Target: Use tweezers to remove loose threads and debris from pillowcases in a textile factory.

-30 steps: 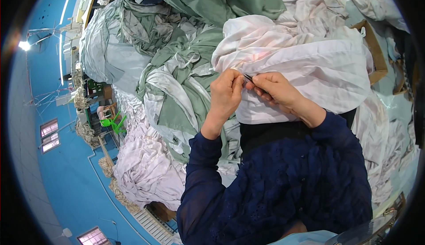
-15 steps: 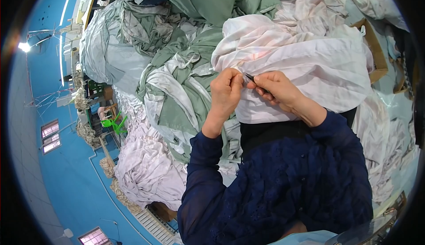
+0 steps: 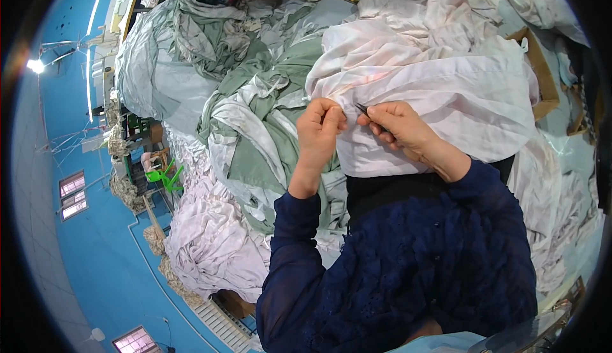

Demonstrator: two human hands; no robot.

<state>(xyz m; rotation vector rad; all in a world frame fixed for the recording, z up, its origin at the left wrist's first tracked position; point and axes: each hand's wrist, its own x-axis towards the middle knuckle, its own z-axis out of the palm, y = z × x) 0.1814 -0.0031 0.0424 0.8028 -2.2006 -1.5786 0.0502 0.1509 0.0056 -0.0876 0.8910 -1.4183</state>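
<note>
Pinching the white cotton cloth exactly as before, the left hand holds a fold while the right hand, closed on small dark metal snips, keeps trimming at the same seam.

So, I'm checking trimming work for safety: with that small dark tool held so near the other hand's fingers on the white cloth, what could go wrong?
The small dark metal snips in the right hand point toward the left hand pinching the white cotton cloth; a slip might nick fingertips. The bunched folds could also get cut by mistake.
</note>
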